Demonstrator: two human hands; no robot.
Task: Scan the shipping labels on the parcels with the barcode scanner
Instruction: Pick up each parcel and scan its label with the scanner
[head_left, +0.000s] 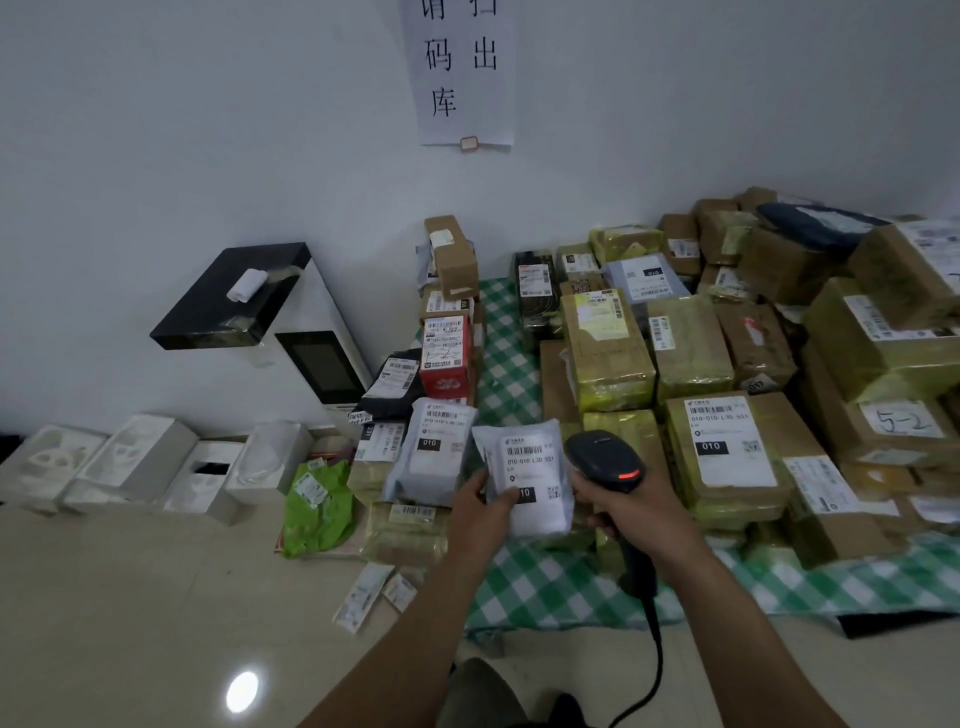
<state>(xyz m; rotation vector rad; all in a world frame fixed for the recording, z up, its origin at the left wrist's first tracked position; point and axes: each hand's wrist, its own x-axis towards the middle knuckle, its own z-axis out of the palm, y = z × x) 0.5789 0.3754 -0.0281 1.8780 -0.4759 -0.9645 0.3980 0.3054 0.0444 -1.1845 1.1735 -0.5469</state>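
My left hand (480, 512) holds a small white plastic mailer (530, 478) by its lower left corner, thumb on the label, which faces up with its barcode showing. My right hand (621, 512) grips the handle of a black barcode scanner (605, 460), whose head sits just right of the mailer with a red light lit. The scanner's cable (652, 660) trails down toward me. Beside them lie another white mailer (434, 449) marked 010 and a taped cardboard box (724, 452) with a similar label.
Several cardboard parcels (883, 332) pile up at the right on a green checked cloth (550, 582). A red box (445, 358), a black bag and a green mailer (318, 506) lie at left. White foam inserts (130, 462) and a black-topped device (244, 296) stand by the wall.
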